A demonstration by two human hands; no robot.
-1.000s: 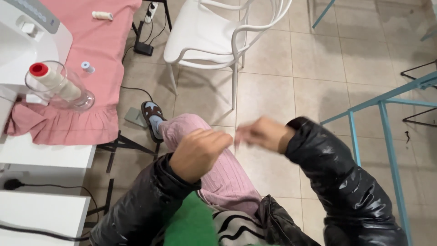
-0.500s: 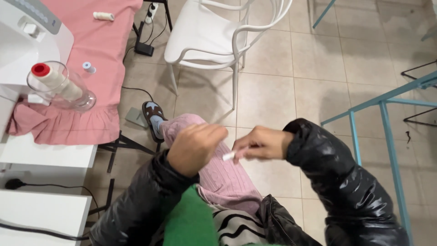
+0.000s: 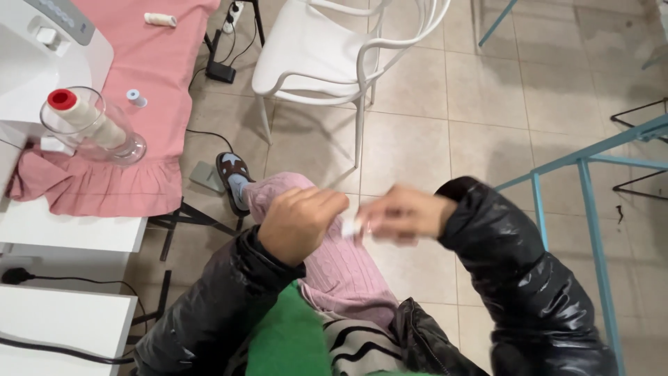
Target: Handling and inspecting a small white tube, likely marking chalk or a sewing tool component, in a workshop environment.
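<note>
Bare tiled floor (image 3: 417, 146) ahead, white chair (image 3: 327, 56) beyond, teal frame (image 3: 591, 209) right

Left hand (image 3: 300, 221) fisted beside blurred right hand (image 3: 402, 214) pinching a small white piece (image 3: 349, 227) above pink-clad knee (image 3: 341, 261)

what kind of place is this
Probably a home or small sewing workroom: a white sewing machine on a table, a thread cone in a clear holder, pink ruffled fabric spread beside it.
</note>
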